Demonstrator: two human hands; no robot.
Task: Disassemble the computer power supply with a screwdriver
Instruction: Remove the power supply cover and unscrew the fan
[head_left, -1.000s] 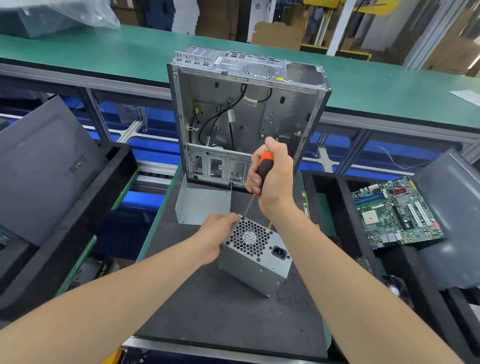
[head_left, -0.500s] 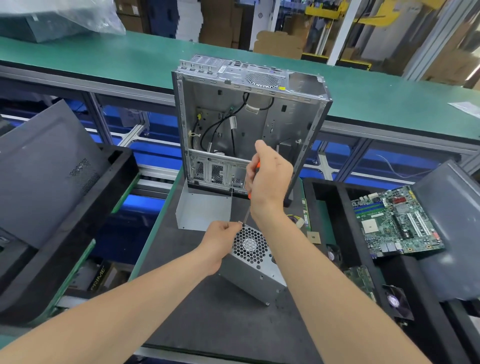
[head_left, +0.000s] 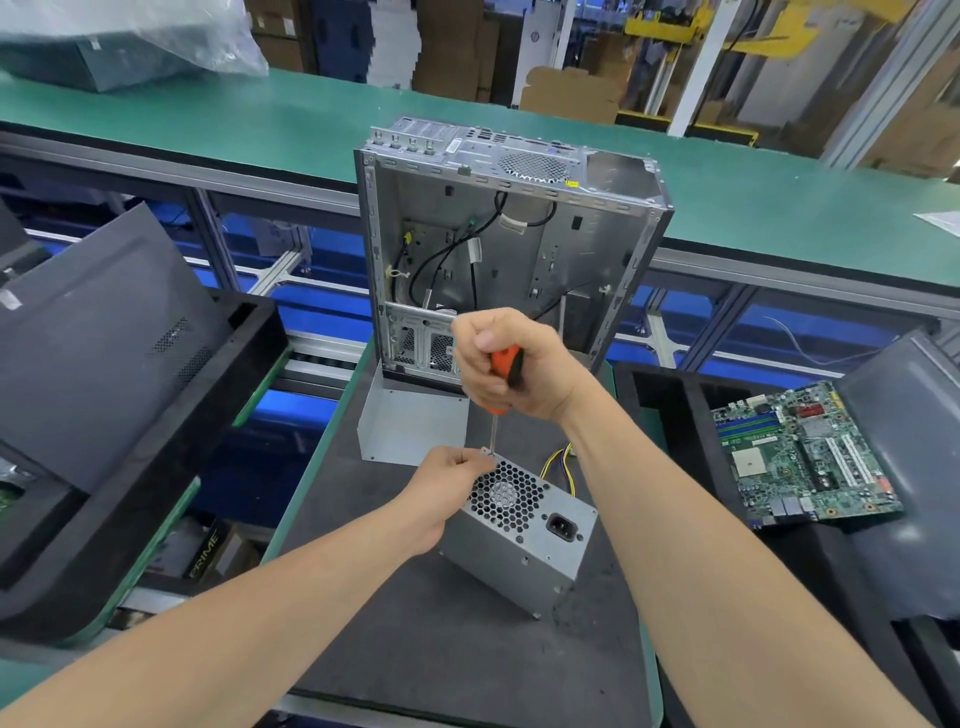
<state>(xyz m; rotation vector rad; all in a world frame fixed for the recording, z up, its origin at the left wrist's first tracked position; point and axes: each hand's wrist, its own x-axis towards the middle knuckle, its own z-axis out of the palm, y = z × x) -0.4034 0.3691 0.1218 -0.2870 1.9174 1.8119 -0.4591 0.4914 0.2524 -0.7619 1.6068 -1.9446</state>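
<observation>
A grey metal power supply (head_left: 524, 545) with a honeycomb fan grille and a black mains socket rests tilted on the dark mat (head_left: 447, 654). My left hand (head_left: 441, 488) grips its upper left corner. My right hand (head_left: 511, 366) is wrapped round the orange and black handle of a screwdriver (head_left: 506, 364). The thin shaft points down, with its tip at the top corner of the power supply, right beside my left fingers. Coloured wires (head_left: 558, 462) trail out behind the unit.
An emptied computer case (head_left: 597, 249) stands upright behind my hands, with a loose metal panel (head_left: 410, 426) at its foot. A motherboard (head_left: 800, 457) lies in a black tray on the right. Dark side panels (head_left: 98, 343) lean in a tray on the left. A green conveyor (head_left: 260, 119) runs behind.
My right hand has turned on the screwdriver handle, showing more of the orange grip. The power supply sits more towards me and its mains socket is in view again. My left hand keeps its hold.
</observation>
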